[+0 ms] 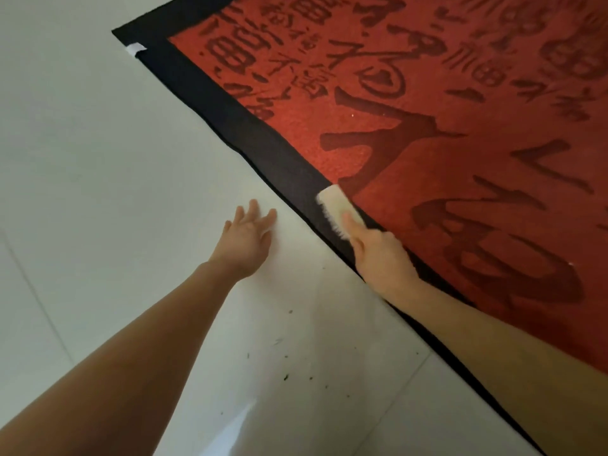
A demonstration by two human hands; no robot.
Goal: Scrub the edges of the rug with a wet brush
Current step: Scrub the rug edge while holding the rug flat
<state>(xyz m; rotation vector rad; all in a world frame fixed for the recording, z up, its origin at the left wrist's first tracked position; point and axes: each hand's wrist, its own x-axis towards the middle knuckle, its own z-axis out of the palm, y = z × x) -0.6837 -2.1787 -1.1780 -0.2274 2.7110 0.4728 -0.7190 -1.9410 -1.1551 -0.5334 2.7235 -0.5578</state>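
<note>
At four o'clock, my right hand [378, 255] grips the brush [337, 210], bristles pressed onto the rug's black border [230, 116] for scrubbing, while my left hand [246, 235], fingers spread, braces on the floor [98, 159] at eight o'clock.

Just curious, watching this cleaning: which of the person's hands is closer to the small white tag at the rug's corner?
Left. The left hand lies flat on the floor, below and right of the white tag. The right hand grips the brush on the rug's black border, farther along.
</note>
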